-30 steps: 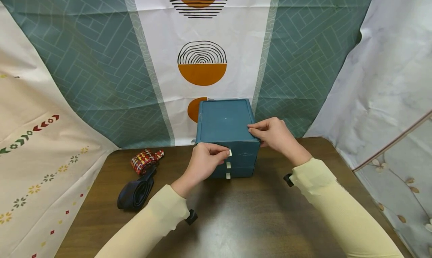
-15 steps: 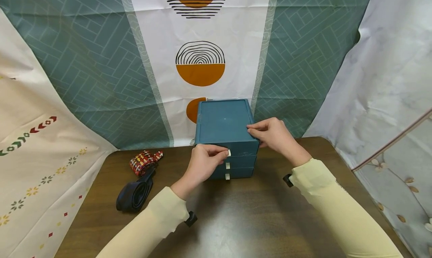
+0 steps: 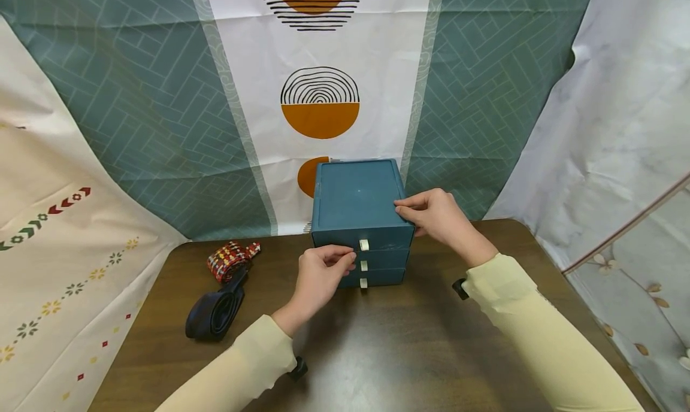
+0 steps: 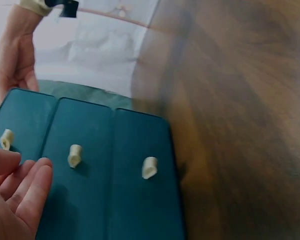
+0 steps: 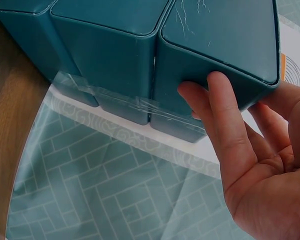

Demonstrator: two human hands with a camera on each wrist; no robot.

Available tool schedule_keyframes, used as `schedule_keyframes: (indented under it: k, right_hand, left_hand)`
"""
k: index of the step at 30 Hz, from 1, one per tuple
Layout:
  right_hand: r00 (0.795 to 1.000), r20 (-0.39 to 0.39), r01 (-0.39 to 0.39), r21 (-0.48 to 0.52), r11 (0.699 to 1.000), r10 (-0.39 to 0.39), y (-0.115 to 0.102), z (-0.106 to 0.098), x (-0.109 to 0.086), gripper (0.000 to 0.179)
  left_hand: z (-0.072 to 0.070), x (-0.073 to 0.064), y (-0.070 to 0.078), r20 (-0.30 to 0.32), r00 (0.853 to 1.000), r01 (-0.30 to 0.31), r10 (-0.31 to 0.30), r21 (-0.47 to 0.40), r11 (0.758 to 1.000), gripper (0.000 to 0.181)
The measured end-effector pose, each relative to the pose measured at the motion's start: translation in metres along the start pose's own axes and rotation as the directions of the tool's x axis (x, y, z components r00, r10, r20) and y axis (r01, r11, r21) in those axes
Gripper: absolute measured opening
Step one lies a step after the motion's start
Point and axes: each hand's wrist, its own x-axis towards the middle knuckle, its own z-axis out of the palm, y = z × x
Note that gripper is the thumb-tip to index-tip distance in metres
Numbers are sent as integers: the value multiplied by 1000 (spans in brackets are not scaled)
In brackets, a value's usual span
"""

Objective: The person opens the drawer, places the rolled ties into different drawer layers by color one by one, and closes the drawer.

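A teal three-drawer box (image 3: 358, 190) stands at the back of the table, its drawers lying flush. Cream pull tabs stick out of the fronts: the top tab (image 3: 364, 245), the middle tab (image 3: 363, 266) and the bottom tab (image 3: 363, 283). My left hand (image 3: 320, 274) is in front of the box, just left of the tabs. Its loosely bent fingers (image 4: 35, 195) hold nothing in the left wrist view. At the box's upper right edge my right hand (image 3: 439, 217) grips, with fingers (image 5: 225, 110) along the side wall and others over the top.
On the left of the brown table (image 3: 409, 352) lie a rolled red patterned tie (image 3: 232, 260) and a rolled navy tie (image 3: 214, 310). A patterned cloth (image 3: 323, 41) hangs close behind the box, with more cloth at both sides.
The left hand has let go of the top tab and moved down and slightly left. The right hand keeps its place on the box's edge.
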Motion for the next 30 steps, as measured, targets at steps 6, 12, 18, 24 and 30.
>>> schedule_keyframes:
  k: [6, 12, 18, 24, 30]
  right_hand:
    - [1000, 5, 4, -11, 1000, -4, -3, 1, 1, 33]
    - [1000, -2, -14, -11, 1000, 14, -5, 2, 0, 33]
    - [1000, -6, -18, -1, 1000, 18, -4, 2, -2, 34]
    - [1000, -4, -8, 9, 1000, 8, -3, 2, -2, 33]
    - [1000, 0, -5, 20, 1000, 5, -3, 2, 0, 33]
  left_hand:
    - [2, -2, -12, 43, 999, 23, -24, 29, 999, 15]
    - [3, -2, -7, 95, 993, 61, -63, 27, 998, 16]
    - [3, -4, 10, 140, 987, 77, -77, 5, 997, 18]
    - [11, 1, -12, 119, 989, 91, -91, 3, 996, 14]
    - [14, 3, -25, 107, 991, 74, -77, 25, 997, 12]
